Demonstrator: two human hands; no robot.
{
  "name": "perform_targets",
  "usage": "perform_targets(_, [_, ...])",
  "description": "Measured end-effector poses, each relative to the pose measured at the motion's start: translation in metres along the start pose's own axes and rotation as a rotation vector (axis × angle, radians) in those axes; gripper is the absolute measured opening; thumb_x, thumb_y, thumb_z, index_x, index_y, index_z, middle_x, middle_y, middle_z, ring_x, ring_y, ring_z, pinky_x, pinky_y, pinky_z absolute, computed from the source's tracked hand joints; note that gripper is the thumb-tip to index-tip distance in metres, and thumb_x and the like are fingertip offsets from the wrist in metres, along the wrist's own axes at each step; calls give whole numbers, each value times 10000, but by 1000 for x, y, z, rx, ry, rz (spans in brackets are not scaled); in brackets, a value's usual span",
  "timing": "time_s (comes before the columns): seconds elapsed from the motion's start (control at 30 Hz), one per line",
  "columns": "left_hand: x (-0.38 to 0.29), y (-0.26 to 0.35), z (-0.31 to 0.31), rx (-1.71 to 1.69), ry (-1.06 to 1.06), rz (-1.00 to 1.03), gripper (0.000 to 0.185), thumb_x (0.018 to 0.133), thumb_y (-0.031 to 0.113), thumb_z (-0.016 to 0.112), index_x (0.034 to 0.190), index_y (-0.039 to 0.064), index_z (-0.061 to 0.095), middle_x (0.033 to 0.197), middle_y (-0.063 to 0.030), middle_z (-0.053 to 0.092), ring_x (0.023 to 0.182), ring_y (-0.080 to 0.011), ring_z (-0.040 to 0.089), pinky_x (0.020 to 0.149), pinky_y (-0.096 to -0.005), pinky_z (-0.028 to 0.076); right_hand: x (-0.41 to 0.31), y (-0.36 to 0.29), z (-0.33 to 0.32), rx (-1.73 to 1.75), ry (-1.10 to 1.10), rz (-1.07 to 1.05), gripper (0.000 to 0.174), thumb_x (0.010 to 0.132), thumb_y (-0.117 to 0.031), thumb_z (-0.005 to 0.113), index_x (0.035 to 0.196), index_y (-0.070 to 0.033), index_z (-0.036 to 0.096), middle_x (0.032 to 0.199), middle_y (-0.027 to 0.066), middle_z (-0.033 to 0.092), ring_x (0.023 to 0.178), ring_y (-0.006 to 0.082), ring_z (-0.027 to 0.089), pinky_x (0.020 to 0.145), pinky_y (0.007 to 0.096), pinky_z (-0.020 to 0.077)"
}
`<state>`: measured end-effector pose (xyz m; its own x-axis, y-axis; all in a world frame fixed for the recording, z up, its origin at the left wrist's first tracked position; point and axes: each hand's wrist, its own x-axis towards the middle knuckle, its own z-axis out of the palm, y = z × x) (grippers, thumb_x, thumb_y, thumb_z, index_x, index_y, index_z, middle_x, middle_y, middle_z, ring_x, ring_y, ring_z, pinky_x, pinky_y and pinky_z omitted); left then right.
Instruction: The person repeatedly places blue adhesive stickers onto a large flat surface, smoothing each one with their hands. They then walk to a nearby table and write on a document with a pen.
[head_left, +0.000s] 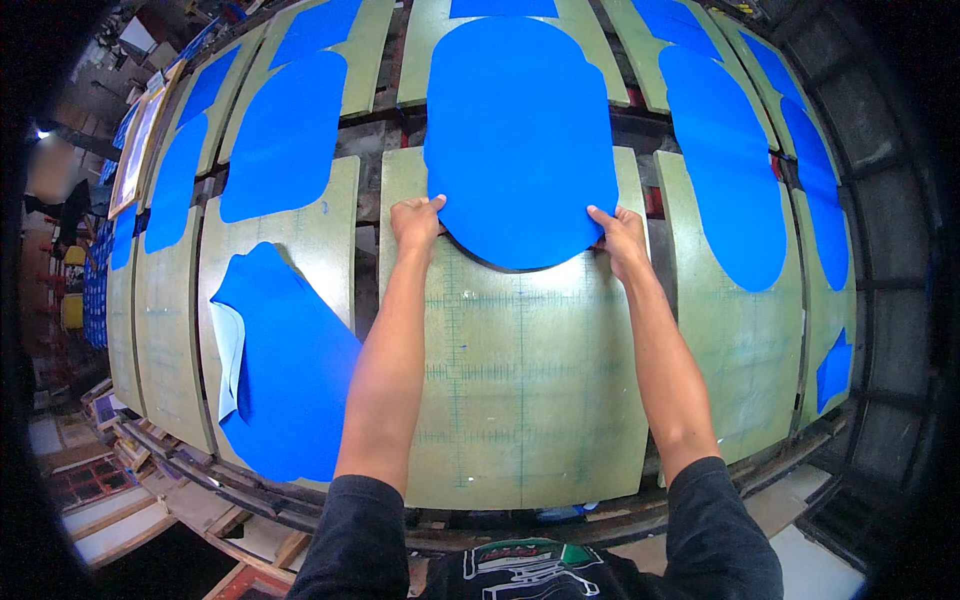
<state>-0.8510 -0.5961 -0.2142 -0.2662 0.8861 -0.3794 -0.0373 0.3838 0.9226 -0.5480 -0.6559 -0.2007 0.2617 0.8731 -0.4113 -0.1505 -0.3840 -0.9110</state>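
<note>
A large rounded blue fabric piece (521, 142) spans two pale green boards in front of me, across the gap between them. My left hand (418, 221) pinches its lower left edge between thumb and fingers. At the lower right edge, my right hand (619, 231) grips it the same way. The near rounded edge is slightly raised, with a dark underside or shadow below it. Ruled green marks cover the near board (525, 375). Left of my left forearm lies another blue fabric piece (292, 375), one side folded over and showing a pale underside.
More boards hold blue pieces to the left (289, 142) and right (727, 172). A framed screen (140, 142) leans at the far left, near a partly visible person (56, 172). Dark gaps and metal rails run between and below the boards.
</note>
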Motion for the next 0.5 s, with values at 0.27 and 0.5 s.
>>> perform_targets(0.27, [-5,3,-8,92,36,43,184,859,107,710,778,-49,655,749,-118,665,618,-178,656,545,-331,568,0,-5,3,-148,208,-108,313,844,-76,732,1099,56,610,896,132,709,720,171,676,609,300,559])
perform_targets(0.5, [-22,8,-25,518,1,89,208,811,181,745,867,-19,741,739,-161,711,647,-226,698,609,-346,554,-15,-2,-13,-315,280,-197,474,812,-30,744,1228,-4,519,940,103,706,809,157,678,625,279,549])
